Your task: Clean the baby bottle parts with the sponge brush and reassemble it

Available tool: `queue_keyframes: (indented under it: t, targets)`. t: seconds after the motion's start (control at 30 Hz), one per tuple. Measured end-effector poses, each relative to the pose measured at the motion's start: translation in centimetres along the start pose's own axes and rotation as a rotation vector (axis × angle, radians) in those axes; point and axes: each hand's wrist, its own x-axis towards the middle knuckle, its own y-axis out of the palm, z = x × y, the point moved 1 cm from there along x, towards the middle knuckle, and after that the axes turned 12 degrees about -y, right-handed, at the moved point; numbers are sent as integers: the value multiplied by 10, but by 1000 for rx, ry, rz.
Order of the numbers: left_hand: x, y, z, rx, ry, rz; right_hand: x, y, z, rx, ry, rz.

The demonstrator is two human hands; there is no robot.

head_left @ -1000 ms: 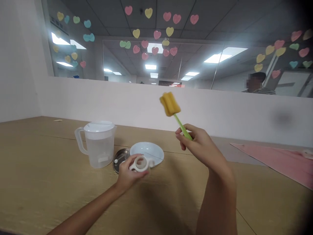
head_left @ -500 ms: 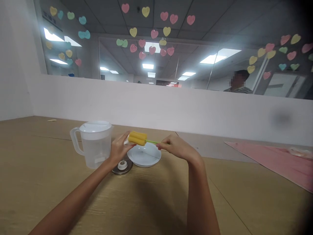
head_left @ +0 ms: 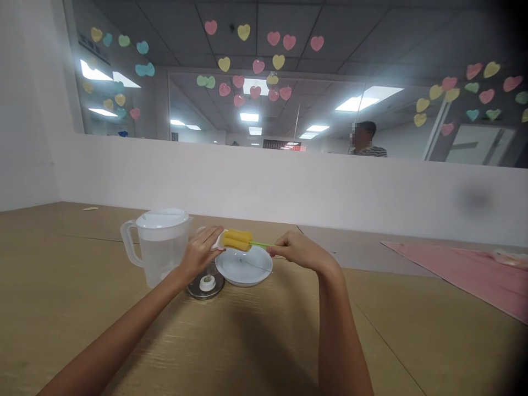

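My right hand (head_left: 293, 247) pinches the thin green handle of a sponge brush (head_left: 238, 240) with a thick yellow ribbed head. My left hand (head_left: 202, 247) is wrapped round a white container (head_left: 218, 241), mostly covered by the fingers, so its exact kind is hidden. The brush head lies level against the container's mouth; whether its tip is inside I cannot tell. Beneath both hands stands a white bowl (head_left: 243, 273). Left of the bowl, a round metal lid or dish (head_left: 197, 291) bears a small white ring-like cap (head_left: 207, 282).
A clear lidded plastic jug (head_left: 159, 250) stands just left of my left hand. On the right, a pink cloth (head_left: 462, 269) covers part of the brown tabletop (head_left: 264, 341). A white wall (head_left: 264, 181) with a window rises behind; a person (head_left: 365, 140) shows through the glass.
Both hands, the container and the brush have shifted slightly right and down in view, along with the scene. The person behind the glass has moved left.
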Motion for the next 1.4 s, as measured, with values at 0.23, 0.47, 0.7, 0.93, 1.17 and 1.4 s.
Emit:
queue_keyframes:
  t: [0.23,0.47,0.7,0.93,1.17,1.4]
  targets:
    - [3,0,-9,-20,-36,-2,3,4,-4,-16,15,52]
    - [10,-3,-27,68,163,67,14,10,-8,5,-53,92]
    - [15,8,-42,127,234,67,28,26,2,-43,-81,-1]
    - [31,21,-41,303,296,89,18,15,-6,-61,75,6]
    - [43,30,-42,369,286,122,5,2,-30,18,87,-2]
    - [31,32,-18,450,260,265,-4,-6,-48,-77,252,-90]
